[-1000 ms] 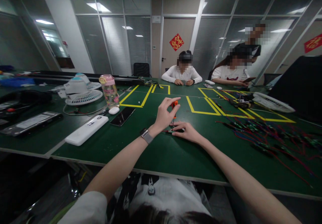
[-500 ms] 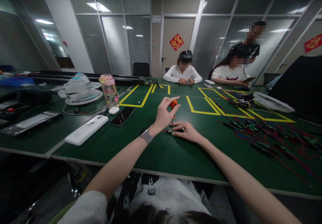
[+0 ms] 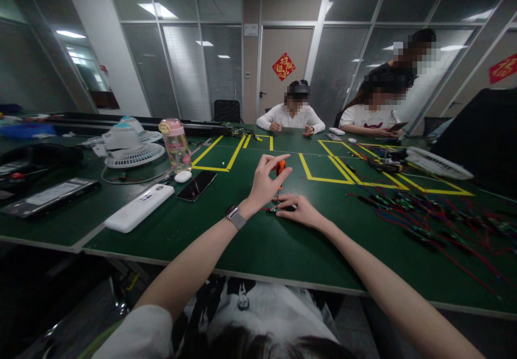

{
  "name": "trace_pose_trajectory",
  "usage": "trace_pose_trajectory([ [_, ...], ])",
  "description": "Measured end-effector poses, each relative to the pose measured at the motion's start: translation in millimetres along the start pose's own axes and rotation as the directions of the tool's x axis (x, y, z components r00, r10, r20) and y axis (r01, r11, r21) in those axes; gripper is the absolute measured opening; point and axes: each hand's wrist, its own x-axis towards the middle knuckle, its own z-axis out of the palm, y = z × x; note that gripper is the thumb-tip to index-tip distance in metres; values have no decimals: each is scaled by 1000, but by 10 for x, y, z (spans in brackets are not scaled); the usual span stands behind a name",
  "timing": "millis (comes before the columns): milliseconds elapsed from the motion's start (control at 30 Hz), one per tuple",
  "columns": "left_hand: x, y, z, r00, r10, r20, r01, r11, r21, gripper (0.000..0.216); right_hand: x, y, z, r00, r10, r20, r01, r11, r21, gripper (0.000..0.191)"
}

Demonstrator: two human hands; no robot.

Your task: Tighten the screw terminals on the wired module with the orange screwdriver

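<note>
My left hand [image 3: 263, 182], with a watch on its wrist, is around the orange handle of a screwdriver [image 3: 281, 166]. The screwdriver stands upright, its thin shaft pointing down at a small circuit board [image 3: 272, 210]. On the green table, my right hand [image 3: 301, 211] lies low, its fingertips closed at the board's right side and around the bottom of the shaft. A short red wire leaves the board to the left. The screwdriver's tip is too small to make out.
Tangled red and blue wires with small boards [image 3: 436, 219] lie at right. To the left are a black phone [image 3: 197, 185], a white power bank [image 3: 139, 208], a water bottle [image 3: 176, 146] and white fans [image 3: 129, 143]. Yellow tape marks the table; people sit and stand opposite.
My left thumb and the screwdriver handle have shifted very slightly; my right hand stays in place. Across the table, the seated person's hands have moved apart, and the standing person leans differently.
</note>
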Motion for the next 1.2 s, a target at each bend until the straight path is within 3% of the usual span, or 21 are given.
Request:
trace_pose_trajectory([
  [200, 0, -21, 0, 1000, 3, 18, -1, 996, -89, 34, -2, 10, 6, 1000, 12, -4, -11, 1000, 17, 23],
  [400, 5, 7, -4, 998, 0, -66, 2, 999, 32, 27, -2, 1, 6, 1000, 6, -6, -6, 1000, -3, 21],
  [667, -1, -43, 7, 1000, 13, 16, -12, 996, -87, 35, -2, 2, -5, 1000, -1, -3, 0, 1000, -10, 22],
  [900, -6, 4, -2, 995, 2, -98, 5, 998, 65, 26, 0, 2, -2, 1000, -2, 1, 2, 1000, -14, 22],
  [1200, -3, -45, 10, 1000, -7, -11, 6, 994, -108, 35, -3, 7, 0, 1000, 8, 4, -7, 1000, -23, 22],
])
